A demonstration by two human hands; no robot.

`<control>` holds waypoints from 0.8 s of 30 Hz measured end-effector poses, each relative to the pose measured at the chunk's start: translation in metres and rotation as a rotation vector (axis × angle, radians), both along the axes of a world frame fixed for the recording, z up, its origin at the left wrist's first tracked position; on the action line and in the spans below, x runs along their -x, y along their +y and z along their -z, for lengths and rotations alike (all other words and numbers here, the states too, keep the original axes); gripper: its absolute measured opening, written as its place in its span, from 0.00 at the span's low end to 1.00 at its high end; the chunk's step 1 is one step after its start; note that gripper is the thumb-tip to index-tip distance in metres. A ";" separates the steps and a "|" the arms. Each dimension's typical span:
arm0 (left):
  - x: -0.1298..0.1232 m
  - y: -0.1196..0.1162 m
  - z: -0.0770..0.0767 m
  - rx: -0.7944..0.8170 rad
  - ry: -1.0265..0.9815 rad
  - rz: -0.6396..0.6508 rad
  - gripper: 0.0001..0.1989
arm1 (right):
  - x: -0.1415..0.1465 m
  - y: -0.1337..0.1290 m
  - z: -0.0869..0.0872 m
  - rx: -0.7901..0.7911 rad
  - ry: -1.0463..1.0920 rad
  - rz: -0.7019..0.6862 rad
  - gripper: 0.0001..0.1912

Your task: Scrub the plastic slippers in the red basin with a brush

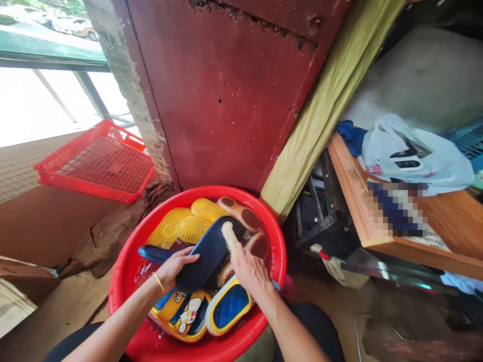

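A dark blue slipper (211,254) is tilted over a red basin (123,271). My left hand (180,265) grips its near side, thumb on top. In my right hand (249,266) is a scrubbing brush (230,236) with pale bristles, laid against the slipper's far end; the fingers hide its handle. Around them in the basin, yellow soles (194,226) face up at the back and brown-and-tan soles (241,213) at the right. Nearer me lie a blue-and-yellow slipper with a cartoon figure (188,317) and another blue slipper with a yellow rim (230,304). Some water shows between them.
A red plastic crate (101,163) stands at the left beside brown cloth (98,241). Behind the basin rises a red door panel (226,100), with a yellow-green curtain (324,120) along it. To the right, a wooden drawer (400,254) holds a white plastic bag (415,151).
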State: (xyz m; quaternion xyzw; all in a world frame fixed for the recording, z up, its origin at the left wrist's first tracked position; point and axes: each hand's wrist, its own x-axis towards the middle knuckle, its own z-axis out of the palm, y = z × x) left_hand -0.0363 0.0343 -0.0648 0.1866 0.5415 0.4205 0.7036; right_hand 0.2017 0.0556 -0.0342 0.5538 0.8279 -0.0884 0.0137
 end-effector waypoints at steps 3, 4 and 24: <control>0.010 0.003 0.002 0.055 -0.115 -0.086 0.16 | 0.012 -0.013 -0.006 -0.007 0.016 -0.167 0.25; 0.012 0.001 0.004 0.081 -0.149 -0.103 0.14 | 0.015 -0.021 -0.008 -0.009 0.029 -0.239 0.24; 0.011 -0.008 0.026 0.088 -0.124 -0.328 0.09 | -0.012 -0.047 -0.013 -0.002 0.038 -0.427 0.21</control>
